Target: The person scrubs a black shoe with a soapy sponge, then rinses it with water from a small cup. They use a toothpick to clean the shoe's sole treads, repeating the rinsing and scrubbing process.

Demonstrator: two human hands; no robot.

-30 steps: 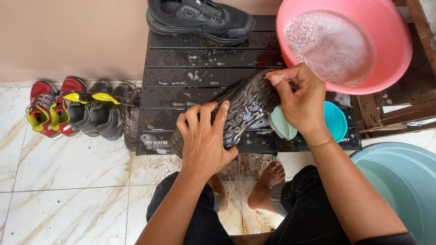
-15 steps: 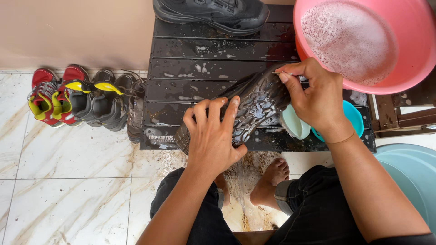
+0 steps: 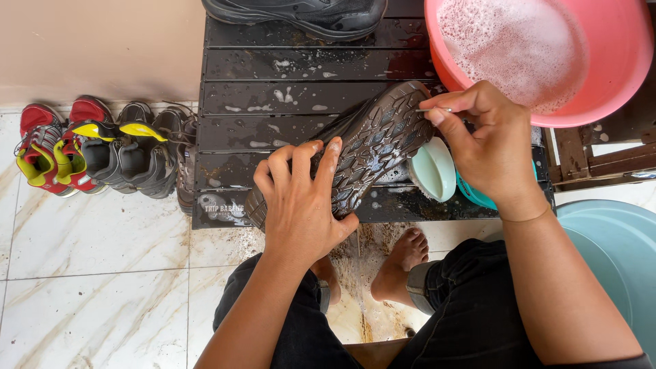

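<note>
My left hand (image 3: 301,201) grips a dark shoe (image 3: 379,140) turned sole-up, fingers spread across its wet, treaded sole. The shoe rests tilted on a wet black slatted platform (image 3: 287,75). My right hand (image 3: 482,140) pinches a thin metal pick (image 3: 432,109) against the toe end of the sole. Under my right wrist sits a pale green brush (image 3: 432,171) on a small teal bowl (image 3: 475,195).
A pink basin (image 3: 608,89) of soapy water stands at the platform's far right. Another black shoe (image 3: 301,14) lies at the far edge. Red-and-yellow and grey shoes (image 3: 89,147) line the tiled floor at left. A teal tub (image 3: 615,253) is at right. My bare feet (image 3: 400,263) rest on muddy wet tile.
The view has shifted slightly left and down. My right hand has stayed at the toe of the sole with small picking movements. My left hand keeps its hold.
</note>
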